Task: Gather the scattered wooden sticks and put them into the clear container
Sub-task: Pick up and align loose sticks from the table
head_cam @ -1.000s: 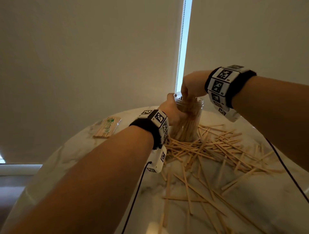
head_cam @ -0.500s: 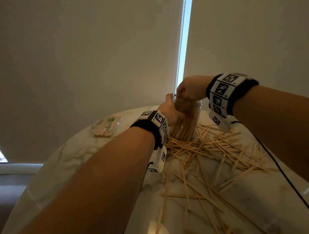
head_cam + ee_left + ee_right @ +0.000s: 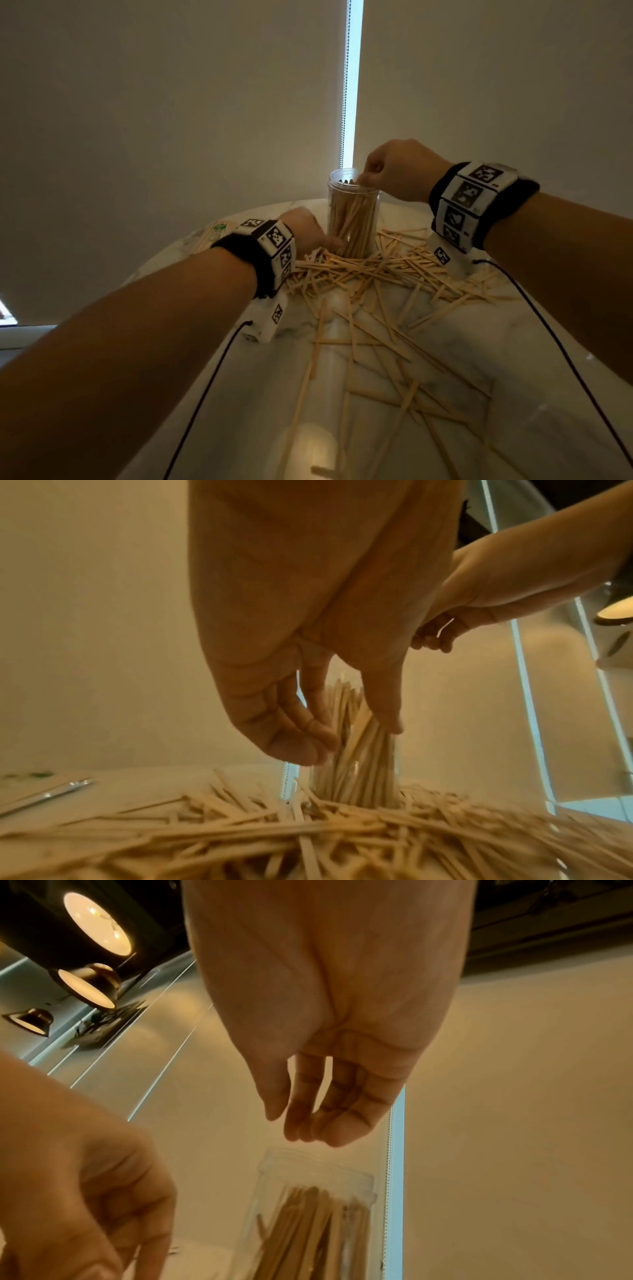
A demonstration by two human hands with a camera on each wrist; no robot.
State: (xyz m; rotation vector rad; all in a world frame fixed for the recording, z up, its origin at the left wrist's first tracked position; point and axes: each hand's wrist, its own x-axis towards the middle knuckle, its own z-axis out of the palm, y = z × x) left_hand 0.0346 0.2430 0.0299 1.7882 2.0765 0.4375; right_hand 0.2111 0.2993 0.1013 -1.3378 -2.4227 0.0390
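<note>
The clear container point(image 3: 352, 212) stands upright at the far side of the table, packed with upright wooden sticks. Many loose wooden sticks point(image 3: 376, 274) lie piled around its base and scattered toward me. My left hand point(image 3: 308, 233) is low at the container's left side, near its base. In the left wrist view my left hand point(image 3: 356, 731) has relaxed fingers on one side of the container point(image 3: 356, 772) and the thumb on the other, gripping nothing. My right hand point(image 3: 370, 176) hovers just over the rim. In the right wrist view my right hand point(image 3: 301, 1129) hangs empty, fingers straight, above the container point(image 3: 308, 1204).
A wrapped pack of sticks point(image 3: 219, 233) lies at the far left of the round marble table point(image 3: 513, 359). Black cables trail from both wristbands across the table. Closed blinds with a bead chain point(image 3: 344, 102) hang behind the container.
My left hand released the container's upper part and dropped to its base. My right hand lifted out of the container's mouth and now hangs empty above the rim.
</note>
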